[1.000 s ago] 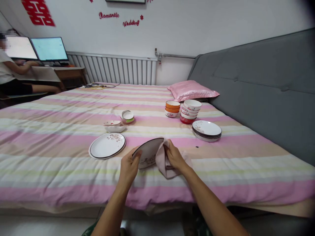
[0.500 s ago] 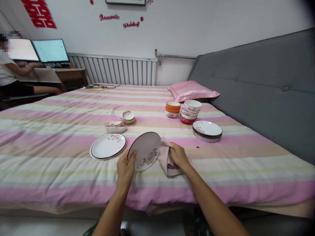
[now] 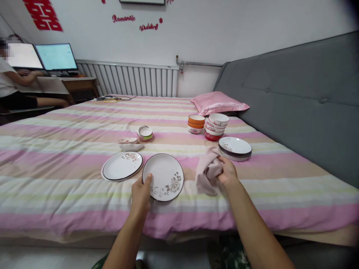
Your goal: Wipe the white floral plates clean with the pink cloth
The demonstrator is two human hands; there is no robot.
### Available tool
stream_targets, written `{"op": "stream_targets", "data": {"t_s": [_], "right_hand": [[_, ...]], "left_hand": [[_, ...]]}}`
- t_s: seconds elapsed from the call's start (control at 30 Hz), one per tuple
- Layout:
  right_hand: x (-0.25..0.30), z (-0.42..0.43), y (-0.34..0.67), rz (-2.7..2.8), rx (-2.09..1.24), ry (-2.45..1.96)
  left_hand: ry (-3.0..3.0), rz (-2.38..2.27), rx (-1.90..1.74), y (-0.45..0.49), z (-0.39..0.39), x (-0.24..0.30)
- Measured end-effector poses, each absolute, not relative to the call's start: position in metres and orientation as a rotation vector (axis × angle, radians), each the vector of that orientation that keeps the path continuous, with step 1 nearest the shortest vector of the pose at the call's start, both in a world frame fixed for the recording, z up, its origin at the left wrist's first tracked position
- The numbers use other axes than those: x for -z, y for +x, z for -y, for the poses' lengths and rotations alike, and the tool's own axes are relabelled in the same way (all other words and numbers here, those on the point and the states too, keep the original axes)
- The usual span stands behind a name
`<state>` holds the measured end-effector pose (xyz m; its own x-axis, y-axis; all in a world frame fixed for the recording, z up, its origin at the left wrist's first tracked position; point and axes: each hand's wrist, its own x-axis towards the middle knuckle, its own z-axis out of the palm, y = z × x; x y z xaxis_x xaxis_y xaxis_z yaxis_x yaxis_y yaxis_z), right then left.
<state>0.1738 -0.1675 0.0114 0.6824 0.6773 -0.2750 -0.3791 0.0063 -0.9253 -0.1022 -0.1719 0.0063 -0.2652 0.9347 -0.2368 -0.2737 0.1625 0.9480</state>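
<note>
My left hand (image 3: 141, 193) grips the left edge of a white plate (image 3: 164, 173) with a dark rim and brown flower pattern, thumb on its face. The plate's face is turned up toward me, over the near part of the bed. A crumpled pale pink cloth (image 3: 209, 172) hangs from my right hand (image 3: 228, 172), closed around it, to the right of the plate and apart from it. Left of the held plate lie oval plates (image 3: 122, 166), one on another. A stack of flowered plates (image 3: 235, 147) sits just beyond my right hand.
Behind are orange-and-white bowls (image 3: 196, 124), a taller stack of bowls (image 3: 218, 127), small dishes (image 3: 145, 132) and boat-shaped dishes (image 3: 131, 145). A pink pillow (image 3: 218, 104) lies by the grey headboard (image 3: 294, 89). A person (image 3: 17, 82) sits at a desk with monitors.
My right hand has moved right, carrying the cloth away from the plate's edge toward the plate stack. The plate in my left hand has turned from a tilt to face me more fully.
</note>
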Motion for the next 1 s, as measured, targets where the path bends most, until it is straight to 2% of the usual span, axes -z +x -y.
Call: {"op": "stream_targets", "data": {"t_s": [0.17, 0.37, 0.5, 0.57, 0.67, 0.8, 1.0], "right_hand": [[-0.007, 0.167, 0.194, 0.093, -0.513, -1.318], [-0.014, 0.175, 0.196, 0.152, -0.173, -1.339], [-0.035, 0.184, 0.186, 0.343, 0.306, -1.285], [-0.04, 0.185, 0.182, 0.477, 0.442, -1.267], [-0.033, 0.181, 0.181, 0.554, 0.397, -1.356], [-0.009, 0.173, 0.19, 0.489, 0.019, -1.666], [0.001, 0.173, 0.171, 0.821, -0.16, -1.727]], "left_hand": [[0.647, -1.311, -1.256, -0.091, 0.177, -0.004], [0.64, -1.335, -1.216, -0.087, 0.179, -0.007], [0.647, -1.344, -1.207, -0.088, 0.179, -0.007], [0.653, -1.34, -1.201, -0.089, 0.178, -0.005], [0.665, -1.336, -1.186, -0.09, 0.178, -0.003], [0.681, -1.354, -1.146, -0.092, 0.178, -0.002], [0.721, -1.372, -1.096, -0.095, 0.179, -0.004]]}}
